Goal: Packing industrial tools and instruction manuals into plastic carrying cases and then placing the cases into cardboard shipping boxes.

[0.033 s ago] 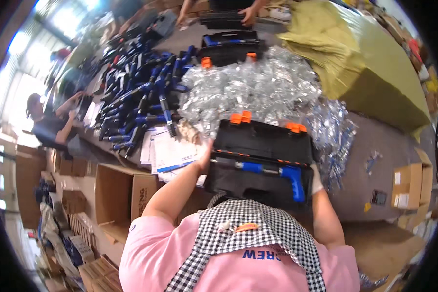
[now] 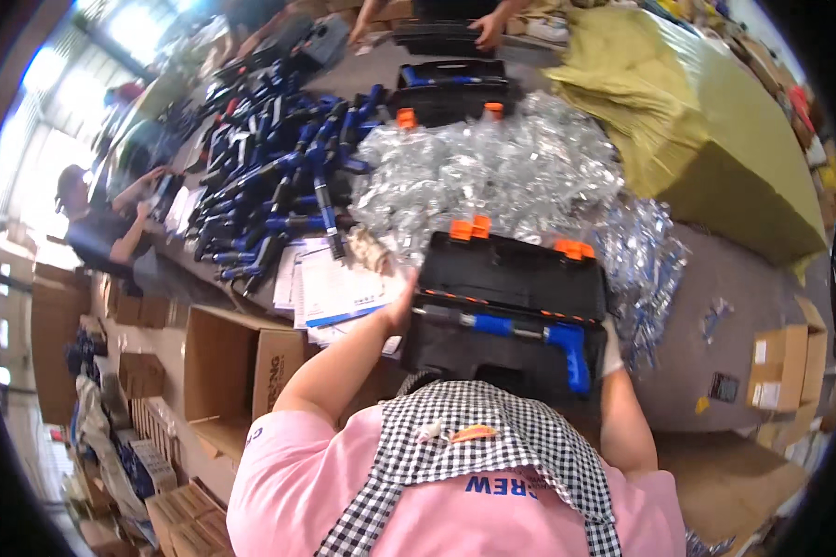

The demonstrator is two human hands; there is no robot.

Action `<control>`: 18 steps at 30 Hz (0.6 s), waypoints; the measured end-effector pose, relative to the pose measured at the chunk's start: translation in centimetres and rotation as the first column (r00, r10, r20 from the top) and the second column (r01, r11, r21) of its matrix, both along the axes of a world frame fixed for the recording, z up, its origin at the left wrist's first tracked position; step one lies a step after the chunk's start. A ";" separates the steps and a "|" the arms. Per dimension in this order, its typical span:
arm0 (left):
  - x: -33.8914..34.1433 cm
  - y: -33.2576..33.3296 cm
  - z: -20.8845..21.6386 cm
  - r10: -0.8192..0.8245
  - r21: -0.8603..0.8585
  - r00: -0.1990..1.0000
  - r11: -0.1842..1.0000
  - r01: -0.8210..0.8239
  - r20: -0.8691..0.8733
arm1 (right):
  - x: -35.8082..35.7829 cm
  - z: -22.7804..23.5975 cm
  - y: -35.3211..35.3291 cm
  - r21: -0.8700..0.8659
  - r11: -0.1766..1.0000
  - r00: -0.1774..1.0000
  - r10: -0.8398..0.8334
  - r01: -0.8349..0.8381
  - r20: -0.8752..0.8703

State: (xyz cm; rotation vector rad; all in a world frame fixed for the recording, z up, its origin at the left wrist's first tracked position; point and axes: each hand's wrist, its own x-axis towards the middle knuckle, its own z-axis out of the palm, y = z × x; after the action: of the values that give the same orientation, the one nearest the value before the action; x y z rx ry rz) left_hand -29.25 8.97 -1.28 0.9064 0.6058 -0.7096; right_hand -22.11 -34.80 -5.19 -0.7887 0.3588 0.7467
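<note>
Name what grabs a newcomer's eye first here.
An open black case near centre holds a blue tool, left hand and right hand at its sides. Beyond sprawls a heap of clear plastic, blue-and-black tools piled to its left. A big yellow bundle sits upper right.

The case partly hides the left fingers and right fingers.
</note>
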 end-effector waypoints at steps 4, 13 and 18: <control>-0.1 0.6 -0.7 0.018 -0.084 0.996 0.996 -0.010 0.088 | 0.5 0.8 1.6 -0.093 0.994 0.997 -0.058 0.062 0.052; 5.8 19.6 1.4 0.094 0.943 0.946 -0.155 -0.294 0.310 | -1.2 2.4 1.8 -0.339 0.940 1.000 -0.026 0.024 0.000; 6.4 26.2 -7.8 0.061 0.997 0.997 0.060 -0.043 0.039 | 0.2 2.1 1.7 -0.540 0.839 0.997 -0.031 0.063 0.067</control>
State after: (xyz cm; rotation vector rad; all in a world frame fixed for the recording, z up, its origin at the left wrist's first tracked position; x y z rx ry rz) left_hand -22.84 35.13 -9.08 2.2284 1.1993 -0.0582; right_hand -21.89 -33.13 -3.12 -1.3311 0.5502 0.5756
